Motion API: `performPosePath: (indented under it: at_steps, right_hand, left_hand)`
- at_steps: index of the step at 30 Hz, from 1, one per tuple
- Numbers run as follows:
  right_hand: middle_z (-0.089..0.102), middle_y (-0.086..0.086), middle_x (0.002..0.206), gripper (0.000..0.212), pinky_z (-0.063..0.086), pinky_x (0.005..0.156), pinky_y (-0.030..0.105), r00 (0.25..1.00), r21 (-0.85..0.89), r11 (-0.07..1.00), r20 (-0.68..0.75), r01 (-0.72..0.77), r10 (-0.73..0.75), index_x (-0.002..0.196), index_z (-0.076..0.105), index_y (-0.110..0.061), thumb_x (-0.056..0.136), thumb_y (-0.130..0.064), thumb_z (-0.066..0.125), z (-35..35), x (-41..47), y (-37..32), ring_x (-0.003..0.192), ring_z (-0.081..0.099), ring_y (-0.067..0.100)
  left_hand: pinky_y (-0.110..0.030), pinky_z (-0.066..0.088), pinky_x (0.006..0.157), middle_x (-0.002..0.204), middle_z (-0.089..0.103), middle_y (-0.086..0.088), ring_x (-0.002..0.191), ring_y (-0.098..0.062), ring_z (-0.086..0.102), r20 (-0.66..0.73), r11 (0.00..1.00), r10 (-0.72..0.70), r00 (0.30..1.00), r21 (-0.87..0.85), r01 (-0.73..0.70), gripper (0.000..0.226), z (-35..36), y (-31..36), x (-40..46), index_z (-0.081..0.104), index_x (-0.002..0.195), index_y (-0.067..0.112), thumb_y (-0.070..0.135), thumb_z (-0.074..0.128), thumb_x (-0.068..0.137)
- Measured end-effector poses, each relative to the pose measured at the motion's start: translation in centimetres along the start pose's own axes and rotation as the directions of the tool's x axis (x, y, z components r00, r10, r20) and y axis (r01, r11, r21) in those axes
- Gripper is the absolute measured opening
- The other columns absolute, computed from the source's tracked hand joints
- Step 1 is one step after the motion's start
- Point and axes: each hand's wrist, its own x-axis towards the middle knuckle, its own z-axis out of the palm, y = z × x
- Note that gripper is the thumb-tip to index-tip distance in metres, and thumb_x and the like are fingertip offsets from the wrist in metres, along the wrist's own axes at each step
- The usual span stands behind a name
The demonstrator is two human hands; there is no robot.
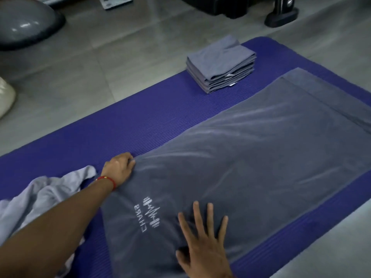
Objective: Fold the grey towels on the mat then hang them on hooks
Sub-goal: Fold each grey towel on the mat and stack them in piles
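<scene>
Grey towel spread flat on purple mat, both hands on it.
Left hand, fingers curled, pinches towel's near-left edge; right hand, fingers straight and spread, presses flat on towel beside the white logo. Folded stack on mat's far end, apart from towel. Crumpled light cloth left of towel, under left forearm.
</scene>
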Motion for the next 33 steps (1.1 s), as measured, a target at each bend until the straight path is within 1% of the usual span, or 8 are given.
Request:
performPosePath:
  at_steps: [10, 14, 18, 20, 22, 26, 31, 33]
  right_hand:
    - [0.045, -0.008, 0.155, 0.08, 0.024, 0.105, 0.064, 0.903, 0.053, 0.915, 0.142, 0.401, -0.404, 0.117, 0.057, -0.051, 0.041, -0.075, 0.061, 1.9, -3.3, -5.4, 0.147, 0.032, 0.031]
    - [0.049, -0.011, 0.145, 0.077, 0.029, 0.105, 0.074, 0.855, 0.046, 0.873, 0.184, 0.485, -0.484, 0.105, 0.061, -0.05, 0.033, -0.074, 0.073, 2.3, -3.7, -6.9, 0.143, 0.039, 0.029]
    - [0.052, -0.011, 0.134, 0.067, 0.038, 0.1, 0.074, 0.824, 0.075, 0.845, 0.19, 0.53, -0.534, 0.1, 0.06, -0.046, 0.04, -0.074, 0.073, 3.2, -3.4, -9.0, 0.136, 0.052, 0.027]
    - [0.055, -0.012, 0.124, 0.048, 0.034, 0.107, 0.071, 0.82, 0.049, 0.826, 0.101, 0.561, -0.563, 0.092, 0.063, -0.041, 0.051, -0.066, 0.071, 3.7, -3.3, -9.6, 0.127, 0.057, 0.022]
    - [0.058, -0.013, 0.102, 0.026, 0.032, 0.114, 0.059, 0.805, 0.096, 0.799, -0.076, 0.593, -0.588, 0.08, 0.066, -0.034, 0.064, -0.054, 0.071, 4.4, -2.9, -9.9, 0.109, 0.063, 0.015]
    - [0.058, -0.01, 0.076, 0.024, 0.046, 0.078, 0.027, 0.889, 0.409, 0.791, -0.165, 0.456, -0.427, 0.077, 0.058, -0.026, 0.087, -0.047, 0.067, 1.8, -1.5, -8.6, 0.073, 0.058, 0.012]
    - [0.054, -0.01, 0.064, 0.029, 0.031, 0.058, 0.021, 0.979, 0.474, 0.865, 0.027, 0.163, -0.2, 0.074, 0.052, -0.028, 0.091, -0.049, 0.061, -7.2, 2.5, -1.3, 0.061, 0.051, 0.005]
    - [0.054, -0.013, 0.059, 0.035, 0.032, 0.056, 0.019, 0.993, 0.425, 0.902, 0.05, 0.08, -0.111, 0.065, 0.05, -0.03, 0.092, -0.043, 0.068, -10.9, 3.9, 2.5, 0.056, 0.05, -0.002]
  left_hand:
    - [-0.054, 0.034, 0.106, 0.122, 0.062, -0.02, 0.115, -0.04, 0.058, 0.146, 0.979, -0.161, 0.976, 0.145, 0.14, 0.038, -2.8, -0.9, -0.6, 0.051, 0.122, 0.017, 0.049, 0.041, 0.103]
    - [-0.048, 0.042, 0.099, 0.122, 0.064, -0.02, 0.115, -0.04, 0.059, 0.155, 0.979, -0.176, 0.972, 0.134, 0.156, 0.041, -3.7, -4.5, -3.1, 0.052, 0.123, 0.016, 0.049, 0.037, 0.104]
    - [-0.033, 0.046, 0.089, 0.111, 0.067, -0.012, 0.103, -0.031, 0.063, 0.203, 0.997, -0.072, 0.977, -0.021, 0.078, 0.024, -5.4, -6.6, -4.6, 0.061, 0.116, 0.017, 0.016, 0.062, 0.092]
    - [-0.024, 0.043, 0.081, 0.099, 0.066, -0.006, 0.091, -0.023, 0.062, 0.155, 0.991, -0.04, 0.987, -0.123, 0.059, 0.029, -6.1, -7.1, -5.0, 0.064, 0.108, 0.017, -0.001, 0.063, 0.086]
    - [-0.029, 0.048, 0.079, 0.09, 0.064, -0.006, 0.079, -0.019, 0.059, 0.093, 0.966, -0.066, 0.993, -0.242, 0.087, 0.034, -6.8, -7.7, -5.0, 0.065, 0.109, 0.015, -0.007, 0.063, 0.084]
    - [-0.02, 0.051, 0.058, 0.086, 0.061, -0.017, 0.058, -0.009, 0.058, 0.134, 0.785, -0.067, 0.989, -0.604, 0.135, 0.034, -8.6, -6.9, -5.7, 0.058, 0.115, 0.008, -0.015, 0.058, 0.089]
    - [-0.026, 0.051, 0.073, 0.133, 0.063, 0.005, 0.103, -0.013, 0.068, 0.221, 0.604, 0.016, 0.975, -0.779, 0.167, 0.023, -9.5, -5.9, -4.7, 0.071, 0.097, 0.005, -0.011, 0.056, 0.095]
    - [-0.021, 0.057, 0.078, 0.131, 0.067, -0.007, 0.104, -0.012, 0.07, 0.226, 0.571, 0.03, 0.974, -0.803, 0.169, 0.025, -9.9, -4.3, -3.9, 0.073, 0.1, 0.001, -0.014, 0.053, 0.095]
